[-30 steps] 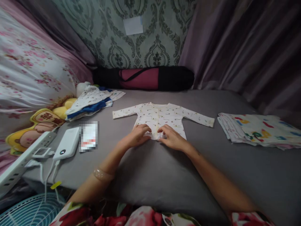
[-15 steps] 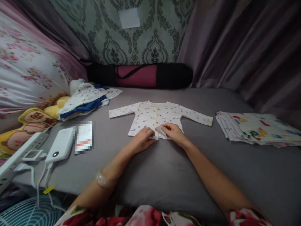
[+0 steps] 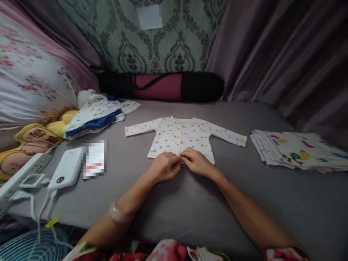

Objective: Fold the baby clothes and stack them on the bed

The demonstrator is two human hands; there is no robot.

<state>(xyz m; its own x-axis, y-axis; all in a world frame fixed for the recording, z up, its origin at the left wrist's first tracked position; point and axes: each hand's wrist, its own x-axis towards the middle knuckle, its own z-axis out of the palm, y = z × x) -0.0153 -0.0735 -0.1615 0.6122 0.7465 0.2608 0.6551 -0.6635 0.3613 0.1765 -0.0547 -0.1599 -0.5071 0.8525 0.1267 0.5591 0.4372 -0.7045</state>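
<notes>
A small white baby shirt (image 3: 187,132) with a scattered print lies flat, its long sleeves spread to both sides and a pale front placket down the middle. At the bottom of that placket my left hand (image 3: 166,166) pinches the hem, fingers closed. My right hand (image 3: 198,162) meets it there, thumb and forefinger pinching the front edge of the same shirt. The fingertips of both hands nearly touch and cover the lowest part of the placket.
Folded printed cloths (image 3: 304,148) lie at the right. Rumpled clothes (image 3: 94,116), a white power bank (image 3: 66,168), a blurred packet (image 3: 94,157) and a power strip (image 3: 24,174) are at the left. A black and red long bag (image 3: 159,87) lies along the back wall.
My right hand has moved left and down to meet my left hand at the hem. The lifted front corner has come down, and the two front edges now lie together.
</notes>
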